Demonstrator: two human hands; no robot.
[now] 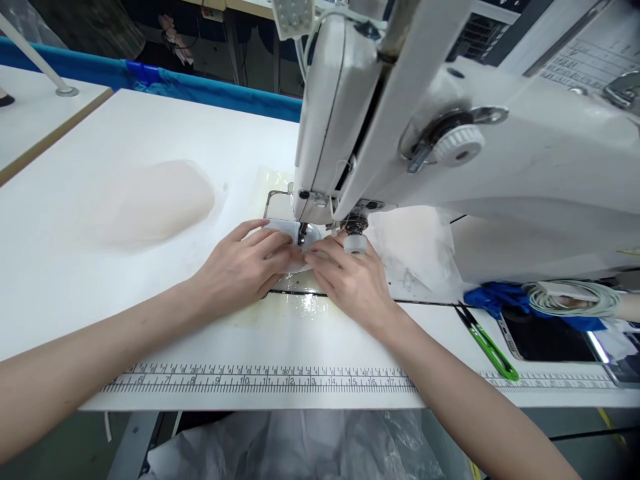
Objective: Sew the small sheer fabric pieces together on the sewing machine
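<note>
A small piece of white fabric (281,229) lies under the needle area of a white sewing machine (333,127). My left hand (245,265) is on its left side, fingers bent and closed on the fabric near the presser foot (303,232). From the right, my right hand (354,279) reaches in under the machine head, its fingers curled together at the fabric's right edge. The fingertips of both hands nearly meet in front of the foot. How much fabric sits under my right fingers is hidden.
Green thread snips (493,350), a phone (550,339), a blue cloth (493,298) and a coiled cable (573,298) lie at right. Pale sheer material (415,247) rests behind my right hand. A printed ruler (260,380) runs along the table's front edge.
</note>
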